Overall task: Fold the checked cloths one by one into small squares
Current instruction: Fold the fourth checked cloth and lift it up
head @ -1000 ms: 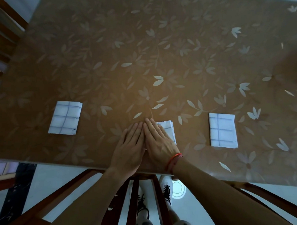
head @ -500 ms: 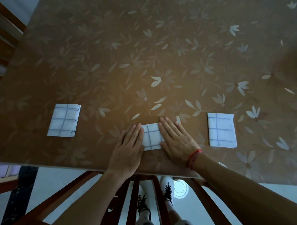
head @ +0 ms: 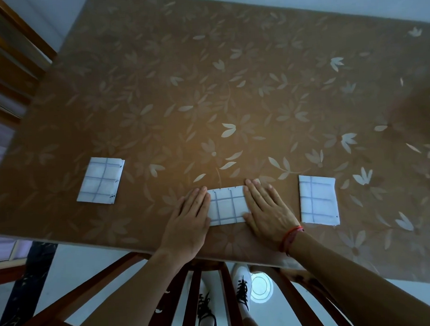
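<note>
Three folded white cloths with blue checks lie on the brown table (head: 230, 88). The middle cloth (head: 227, 205) sits near the front edge, a small flat rectangle. My left hand (head: 189, 218) lies flat with its fingers over the cloth's left edge. My right hand (head: 267, 207), a red cord on its wrist, lies flat over the cloth's right edge. Both hands press down with fingers straight and grip nothing. A second folded cloth (head: 101, 180) lies to the left, a third folded cloth (head: 318, 202) to the right, both apart from my hands.
The table carries a leaf-patterned brown cover. A wooden chair back (head: 209, 286) stands under the front edge, with my shoes (head: 241, 292) on the pale floor. Wooden furniture (head: 5, 61) stands at the far left.
My hands were side by side covering the middle cloth. They have slid apart to its left and right edges, uncovering its checked top.
</note>
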`<state>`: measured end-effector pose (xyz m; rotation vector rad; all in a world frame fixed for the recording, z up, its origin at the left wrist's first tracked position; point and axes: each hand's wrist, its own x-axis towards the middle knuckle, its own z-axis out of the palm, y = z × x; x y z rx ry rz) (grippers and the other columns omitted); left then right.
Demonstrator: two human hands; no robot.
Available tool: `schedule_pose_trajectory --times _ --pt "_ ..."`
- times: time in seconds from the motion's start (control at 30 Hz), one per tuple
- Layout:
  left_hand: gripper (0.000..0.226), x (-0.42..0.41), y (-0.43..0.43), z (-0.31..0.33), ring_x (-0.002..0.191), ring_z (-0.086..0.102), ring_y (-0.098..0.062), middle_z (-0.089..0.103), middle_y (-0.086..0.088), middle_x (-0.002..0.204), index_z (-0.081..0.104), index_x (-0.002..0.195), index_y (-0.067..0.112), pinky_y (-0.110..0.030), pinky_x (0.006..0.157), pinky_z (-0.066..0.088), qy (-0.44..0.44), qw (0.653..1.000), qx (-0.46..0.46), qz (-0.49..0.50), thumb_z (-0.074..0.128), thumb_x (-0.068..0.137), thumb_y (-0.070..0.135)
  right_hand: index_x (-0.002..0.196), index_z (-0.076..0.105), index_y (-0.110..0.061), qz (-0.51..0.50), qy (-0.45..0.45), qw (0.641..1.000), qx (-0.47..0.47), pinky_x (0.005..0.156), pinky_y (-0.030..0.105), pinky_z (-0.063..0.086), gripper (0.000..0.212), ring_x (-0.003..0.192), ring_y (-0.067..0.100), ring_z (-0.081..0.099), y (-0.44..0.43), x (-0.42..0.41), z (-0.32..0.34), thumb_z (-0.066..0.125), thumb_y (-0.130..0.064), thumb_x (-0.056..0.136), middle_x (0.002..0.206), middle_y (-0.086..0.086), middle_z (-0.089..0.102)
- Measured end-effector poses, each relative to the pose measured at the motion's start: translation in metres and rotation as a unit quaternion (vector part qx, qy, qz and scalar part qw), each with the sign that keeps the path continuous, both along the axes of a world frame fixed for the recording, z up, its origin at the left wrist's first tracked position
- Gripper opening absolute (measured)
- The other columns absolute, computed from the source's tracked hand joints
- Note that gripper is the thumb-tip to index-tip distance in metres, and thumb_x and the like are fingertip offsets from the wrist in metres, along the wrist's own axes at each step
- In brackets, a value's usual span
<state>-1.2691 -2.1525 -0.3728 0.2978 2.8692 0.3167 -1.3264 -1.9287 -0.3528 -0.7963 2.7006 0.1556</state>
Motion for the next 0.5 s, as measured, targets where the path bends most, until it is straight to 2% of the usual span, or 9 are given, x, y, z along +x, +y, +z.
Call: schedule_pose_trajectory --times 0.07,0.13,0.2,0.23,0.37,0.5 --pt "0.053 -0.005 0.003 0.008 0.149 0.013 -0.019 0.022 -0.004 0.16 0.031 0.15 0.011 -0.04 0.119 0.02 0.011 1.0 0.019 0.016 0.038 0.099 0.024 0.143 0.034 0.0 0.0 -0.007 1.0 0.002 0.113 0.051 0.028 0.065 0.141 0.032 0.029 -0.003 0.001 0.003 0.018 -0.042 0.096 0.151 0.018 0.03" --pt "0.049 -0.013 0.006 0.017 0.136 0.036 -0.022 0.043 -0.003 0.144 0.047 0.136 0.013 -0.037 0.109 0.031 0.032 0.999 0.029 0.029 0.05 0.087 0.021 0.148 0.021 0.0 0.002 -0.011 1.0 0.001 0.119 0.049 0.012 0.064 0.145 0.033 0.015 -0.006 0.001 0.003 0.018 -0.04 0.098 0.156 0.018 0.014" --pt "0.052 -0.025 0.01 0.024 0.122 0.043 -0.022 0.047 0.001 0.128 0.049 0.128 0.017 -0.036 0.101 0.032 0.015 0.998 0.026 0.048 0.054 0.076 0.02 0.15 0.005 -0.002 -0.005 -0.019 1.0 -0.006 0.118 0.045 -0.005 0.064 0.147 0.031 -0.001 -0.009 0.001 0.006 0.023 -0.037 0.099 0.158 0.016 -0.002" --pt "0.056 -0.032 0.013 0.028 0.12 0.042 -0.022 0.046 0.001 0.126 0.046 0.128 0.019 -0.037 0.099 0.031 -0.003 0.998 0.02 0.058 0.055 0.073 0.019 0.15 0.002 -0.002 -0.011 -0.017 1.0 -0.017 0.117 0.043 -0.009 0.065 0.147 0.029 -0.005 -0.011 -0.001 0.006 0.026 -0.034 0.098 0.159 0.015 -0.005" --pt "0.064 -0.057 0.02 0.034 0.128 0.034 -0.025 0.038 -0.001 0.141 0.042 0.131 0.019 -0.037 0.101 0.028 -0.063 0.994 -0.008 0.092 0.058 0.07 0.012 0.15 0.003 -0.003 -0.031 -0.021 0.999 -0.036 0.117 0.04 -0.006 0.073 0.148 0.028 -0.004 -0.019 -0.008 0.02 0.039 -0.027 0.091 0.159 0.015 -0.001" --pt "0.05 -0.072 0.025 0.039 0.119 0.039 -0.024 0.048 -0.003 0.124 0.048 0.116 0.016 -0.035 0.098 0.032 -0.111 0.986 -0.015 0.123 0.057 0.068 0.009 0.15 0.007 -0.003 -0.053 -0.008 0.996 -0.076 0.118 0.039 -0.003 0.076 0.148 0.027 -0.001 -0.019 -0.016 0.043 0.045 -0.026 0.089 0.159 0.015 0.005"
